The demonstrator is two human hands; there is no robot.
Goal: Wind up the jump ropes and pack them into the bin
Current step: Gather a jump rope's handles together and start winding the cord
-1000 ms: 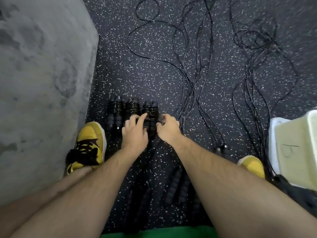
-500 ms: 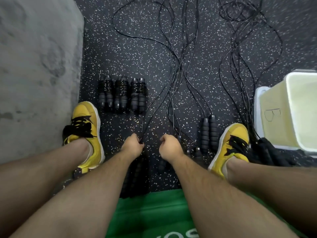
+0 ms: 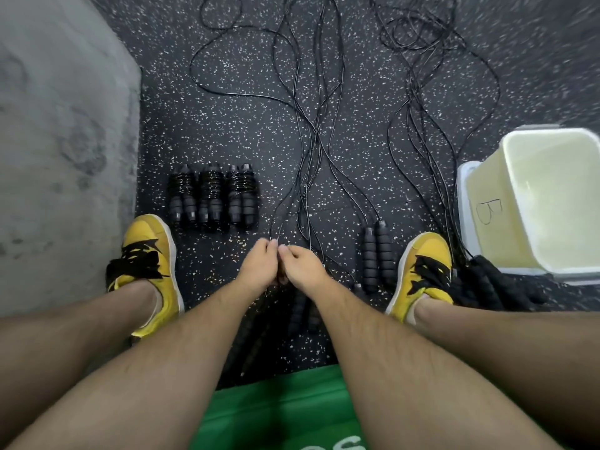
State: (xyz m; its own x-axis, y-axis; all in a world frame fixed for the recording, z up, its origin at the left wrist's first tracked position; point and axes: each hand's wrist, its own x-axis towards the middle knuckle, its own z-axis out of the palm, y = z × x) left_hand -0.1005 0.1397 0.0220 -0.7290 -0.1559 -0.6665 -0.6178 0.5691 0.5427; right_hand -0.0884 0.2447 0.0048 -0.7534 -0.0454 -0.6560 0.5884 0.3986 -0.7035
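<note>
Hands now together, cords ahead

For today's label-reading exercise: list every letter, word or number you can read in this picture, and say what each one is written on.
"B": handwritten in dark marker on the outer side wall of the pale bin.
White lettering on the green fabric at the bottom edge: cut off by the frame, too partial to read as a word.
No other readable text; the jump rope handles and yellow shoes show none.

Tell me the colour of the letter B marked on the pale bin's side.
Dark, black or dark grey, hand-drawn on the pale yellowish plastic bin; the head view shows it.
</note>
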